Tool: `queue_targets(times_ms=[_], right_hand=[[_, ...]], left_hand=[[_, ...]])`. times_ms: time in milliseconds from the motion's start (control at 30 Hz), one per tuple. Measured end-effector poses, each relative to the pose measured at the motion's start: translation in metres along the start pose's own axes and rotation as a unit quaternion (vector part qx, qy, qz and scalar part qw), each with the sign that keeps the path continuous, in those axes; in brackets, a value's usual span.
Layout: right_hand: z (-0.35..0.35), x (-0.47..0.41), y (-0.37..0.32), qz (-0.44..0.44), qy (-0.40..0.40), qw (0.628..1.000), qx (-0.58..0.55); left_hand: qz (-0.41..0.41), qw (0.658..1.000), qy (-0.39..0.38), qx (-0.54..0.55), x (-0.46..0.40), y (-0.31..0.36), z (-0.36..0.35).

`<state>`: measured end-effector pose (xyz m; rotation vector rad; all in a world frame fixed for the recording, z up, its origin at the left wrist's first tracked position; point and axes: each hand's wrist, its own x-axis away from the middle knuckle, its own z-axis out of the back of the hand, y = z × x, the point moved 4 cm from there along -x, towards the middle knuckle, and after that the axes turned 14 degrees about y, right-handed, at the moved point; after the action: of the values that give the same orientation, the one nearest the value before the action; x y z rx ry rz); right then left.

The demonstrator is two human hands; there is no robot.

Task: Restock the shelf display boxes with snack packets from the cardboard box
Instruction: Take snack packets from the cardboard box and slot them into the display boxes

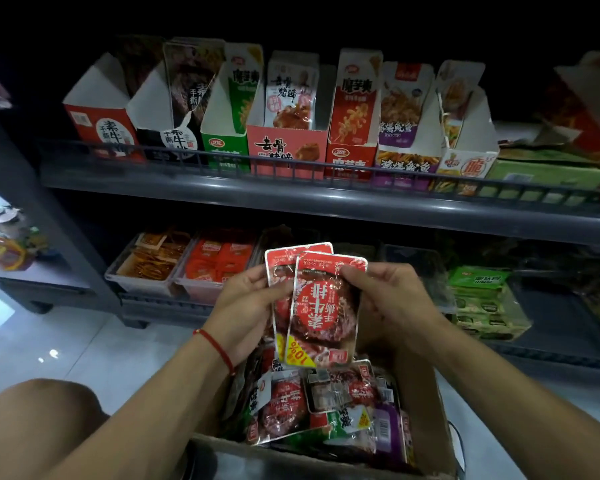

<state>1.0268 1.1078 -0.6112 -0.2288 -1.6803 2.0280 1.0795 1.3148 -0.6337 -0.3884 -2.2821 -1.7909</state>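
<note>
Two red snack packets (321, 306), printed upside down to me, are held fanned together above the cardboard box (420, 420). My left hand (246, 306) grips their left edge and my right hand (385, 303) pinches the upper right corner of the front packet. The box below holds several more packets (291, 407) in red, green and purple. On the upper shelf stands a row of display boxes; the matching red display box (99, 126) at the far left looks empty, and the black one (163, 133) beside it holds dark packets.
A dark grey shelf rail (291, 168) runs in front of the display boxes. The lower shelf carries clear trays (146, 265) of orange and red snacks and a green carton (482, 303) at right. My knee (39, 407) is at lower left over a glossy white floor.
</note>
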Motion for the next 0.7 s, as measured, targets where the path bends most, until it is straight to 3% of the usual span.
queue_targets(times_ms=[333,500,600,700], right_hand=[[-0.010,-0.001,-0.004,0.080,0.062,0.991,0.087],[-0.014,0.001,-0.016,0.153,0.102,0.968,0.172],[-0.018,-0.001,-0.011,0.072,0.082,0.990,0.092],[-0.030,0.007,0.003,-0.084,-0.032,0.995,-0.051]], left_hand=[[0.058,0.997,-0.055,0.011,0.005,0.003,-0.007],[-0.043,0.998,-0.016,-0.042,0.009,0.001,-0.010],[-0.039,0.998,0.036,0.029,0.004,0.006,-0.006],[-0.025,0.990,0.089,0.110,-0.002,0.015,0.003]])
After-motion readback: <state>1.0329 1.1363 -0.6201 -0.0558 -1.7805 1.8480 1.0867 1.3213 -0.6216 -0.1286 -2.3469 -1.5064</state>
